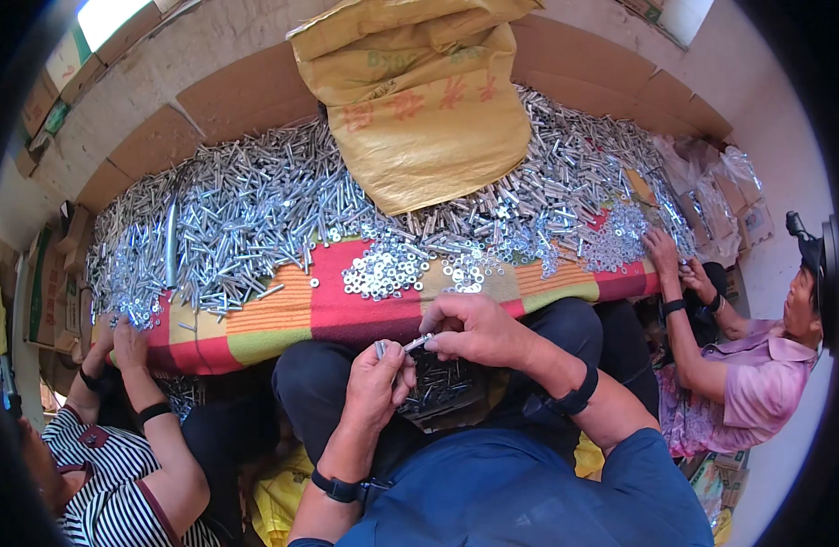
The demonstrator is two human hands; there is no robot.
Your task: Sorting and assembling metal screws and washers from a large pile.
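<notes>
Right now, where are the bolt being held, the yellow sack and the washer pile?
bolt [416, 344], head view, its shank between both hands
yellow sack [429, 118], head view, its front face
washer pile [383, 269], head view, its middle

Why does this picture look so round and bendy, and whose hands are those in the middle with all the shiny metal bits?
The camera sits on a person's head and looks down, and its wide lens bends the edges. The two hands in the middle are that person's own. The left hand and right hand hold a small metal bolt between them, over a lapful of finished pieces. In front lies a striped cloth heaped with silver bolts, little washers and a yellow sack. Two other people sit at either side, their hands also at the pile.
</notes>
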